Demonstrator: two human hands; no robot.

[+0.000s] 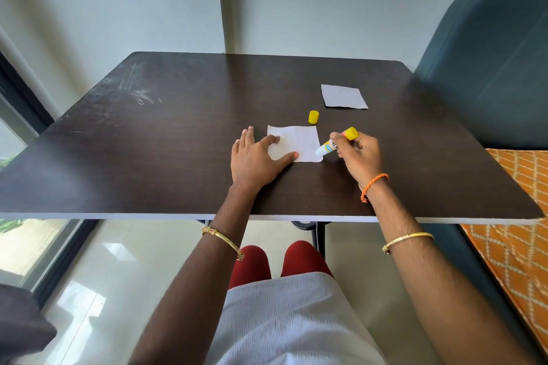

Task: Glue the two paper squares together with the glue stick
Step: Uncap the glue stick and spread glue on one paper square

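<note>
Head view. Dark wood-grain table point(178, 127), matte, scuffed pale near its far left corner, thin white edge band along the near side. Near paper square point(299, 142) lay flat right of the table's centre, white, corners slightly uneven. Left hand point(255, 157) pressed it down, fingers spread apart, thumb and forefinger on the sheet's left part. Right hand point(360, 154) had its fingers closed around the glue stick point(336, 144): yellow barrel end, white tip touching the sheet's right edge; label printed, not readable. Yellow cap point(313, 116) stood upright just beyond the sheet's far right corner. Second paper square point(344, 96), greyish-white, lay flat toward the far right corner.
</note>
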